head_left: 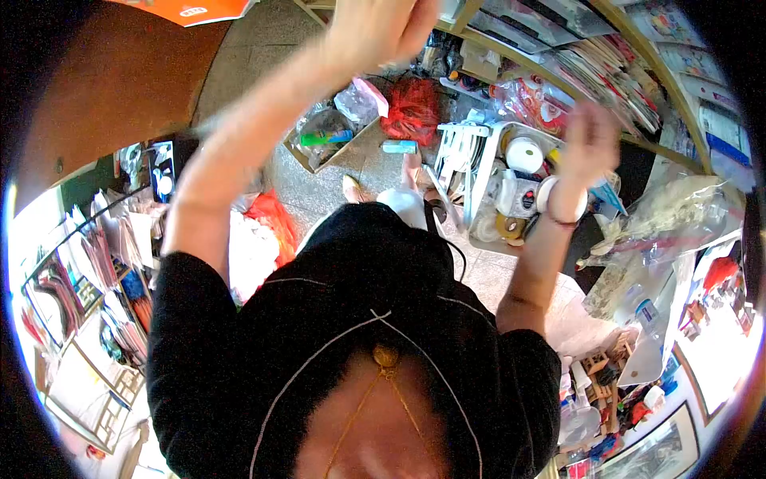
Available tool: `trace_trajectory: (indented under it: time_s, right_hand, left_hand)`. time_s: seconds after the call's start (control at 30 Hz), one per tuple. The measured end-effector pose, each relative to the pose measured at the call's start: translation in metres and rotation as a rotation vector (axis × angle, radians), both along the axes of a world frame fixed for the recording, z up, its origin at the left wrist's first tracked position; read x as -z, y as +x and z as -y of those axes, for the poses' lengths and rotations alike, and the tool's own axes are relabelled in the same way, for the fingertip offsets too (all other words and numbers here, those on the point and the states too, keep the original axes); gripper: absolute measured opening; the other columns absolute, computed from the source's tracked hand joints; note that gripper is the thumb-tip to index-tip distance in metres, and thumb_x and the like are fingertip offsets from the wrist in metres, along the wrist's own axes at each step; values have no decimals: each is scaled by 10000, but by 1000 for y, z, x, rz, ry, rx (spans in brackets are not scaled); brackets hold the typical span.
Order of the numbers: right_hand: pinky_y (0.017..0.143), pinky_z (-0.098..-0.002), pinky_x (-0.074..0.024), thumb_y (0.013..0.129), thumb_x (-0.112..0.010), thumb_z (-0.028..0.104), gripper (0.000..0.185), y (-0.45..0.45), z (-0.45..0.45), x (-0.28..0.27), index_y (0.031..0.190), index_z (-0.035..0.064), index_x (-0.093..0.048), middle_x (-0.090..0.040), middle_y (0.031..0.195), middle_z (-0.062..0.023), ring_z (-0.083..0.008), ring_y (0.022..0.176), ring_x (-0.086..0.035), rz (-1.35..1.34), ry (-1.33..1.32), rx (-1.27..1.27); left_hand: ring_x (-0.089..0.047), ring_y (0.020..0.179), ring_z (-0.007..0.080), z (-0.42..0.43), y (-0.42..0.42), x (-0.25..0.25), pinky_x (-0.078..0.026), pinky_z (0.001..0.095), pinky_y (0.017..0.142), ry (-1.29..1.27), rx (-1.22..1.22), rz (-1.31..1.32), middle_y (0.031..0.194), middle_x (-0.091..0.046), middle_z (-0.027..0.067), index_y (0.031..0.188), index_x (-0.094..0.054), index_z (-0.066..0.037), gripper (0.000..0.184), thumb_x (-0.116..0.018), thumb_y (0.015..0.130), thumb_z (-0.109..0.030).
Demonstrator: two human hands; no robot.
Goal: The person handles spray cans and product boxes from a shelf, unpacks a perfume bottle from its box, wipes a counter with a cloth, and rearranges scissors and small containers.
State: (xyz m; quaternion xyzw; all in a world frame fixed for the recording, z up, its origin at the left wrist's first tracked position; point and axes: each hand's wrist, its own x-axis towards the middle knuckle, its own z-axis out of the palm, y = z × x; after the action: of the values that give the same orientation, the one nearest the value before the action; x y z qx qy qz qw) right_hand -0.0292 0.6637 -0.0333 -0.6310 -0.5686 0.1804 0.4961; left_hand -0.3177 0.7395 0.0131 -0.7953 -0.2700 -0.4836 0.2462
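Note:
My left hand (381, 32) is raised at the top edge, its fingers partly cut off by the frame, so whether it holds anything is not visible. Below it is a box (335, 152) with plastic bags and a green item. My right hand (592, 144) is smeared by motion, with a thin band at the wrist. It hovers over the right side of a white cart (488, 172) packed with tape rolls. One white roll (524, 155) lies near the hand, and a brown tape roll (511, 227) sits lower in the cart.
A red plastic bag (412, 110) lies on the floor beside a light blue pack (400, 147). A brown tabletop (112, 72) fills the upper left. Shelves with stacked papers (610, 76) run along the upper right. Clear plastic bags (678, 215) bulge at the right.

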Motion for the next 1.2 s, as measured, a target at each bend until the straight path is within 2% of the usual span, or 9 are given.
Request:
trace_trajectory:
  time_s: [0.1, 0.2, 0.37, 0.47, 0.6, 0.83, 0.87, 1.03, 1.2]
  right_hand:
    - [577, -254, -449, 763, -619, 99, 94, -71, 42, 103, 846, 59, -599, -618, 756, -45, -130, 627, -563, -90, -31, -305]
    - [626, -277, -477, 746, -649, 159, 267, -136, 89, 202, 971, 34, -582, -630, 813, -96, -167, 707, -589, 120, -711, -536]
    - [761, -346, -479, 693, -685, 300, 486, -178, 161, 396, 1080, 43, -544, -619, 920, -167, -280, 879, -595, 218, -1070, -824]
    - [779, -381, -464, 662, -683, 330, 515, -177, 205, 532, 1079, 53, -562, -606, 921, -196, -319, 901, -579, 501, -1020, -765]
    - [779, -413, -459, 665, -655, 235, 387, -185, 189, 548, 966, 5, -576, -590, 925, -231, -329, 902, -576, 586, -1268, -786]
    - [799, -392, -452, 654, -625, 129, 357, -174, 189, 711, 985, 19, -549, -549, 1034, -191, -315, 1008, -512, 988, -1066, -877]
    - [865, -488, -377, 762, -480, 148, 260, -172, 196, 727, 970, 50, -600, -566, 1052, -181, -310, 934, -559, 1002, -768, -767]
    - [967, -492, -282, 825, -387, 168, 406, -180, 172, 773, 1200, 22, -445, -381, 1289, -159, -298, 1220, -309, 1040, -966, -839]
    - [964, -469, -267, 840, -349, 169, 426, -179, 167, 833, 1247, 48, -398, -399, 1262, -110, -261, 1187, -353, 1187, -736, -765]
  left_hand:
    - [-464, 979, 394, 102, -47, 133, -423, 449, 762, -652, -22, 56, 1118, -413, 216, 1122, -452, -29, 407, -525, 722, -3]
    - [-456, 919, 434, 209, -96, 254, -418, 457, 764, -1278, -142, 92, 1036, -412, 246, 1048, -426, 6, 347, -496, 708, 3]
    - [-467, 990, 394, 372, -149, 414, -412, 472, 813, -1626, -395, -79, 1154, -413, 225, 1119, -446, 1, 378, -515, 764, -106]
    - [-408, 1092, 390, 417, -142, 437, -336, 493, 895, -1870, -526, -237, 1233, -376, 234, 1167, -408, 12, 423, -481, 782, -147]
    - [-360, 1139, 362, 453, -124, 459, -264, 518, 932, -1907, -481, -422, 1226, -381, 227, 1164, -412, 7, 462, -465, 826, -304]
    - [-401, 1056, 351, 469, -137, 477, -277, 509, 912, -1791, -361, -220, 1116, -438, 197, 1116, -454, 12, 443, -535, 793, -280]
    - [-393, 1065, 351, 458, -138, 473, -275, 501, 917, -1814, -381, -225, 1122, -432, 191, 1101, -452, 10, 424, -547, 784, -255]
    - [-391, 1067, 359, 462, -155, 486, -274, 516, 903, -1859, -382, -149, 1122, -426, 201, 1108, -453, -13, 460, -554, 763, -300]
    - [-396, 1082, 356, 458, -163, 493, -291, 500, 892, -1873, -404, -146, 1132, -432, 186, 1080, -487, -22, 427, -556, 757, -293]
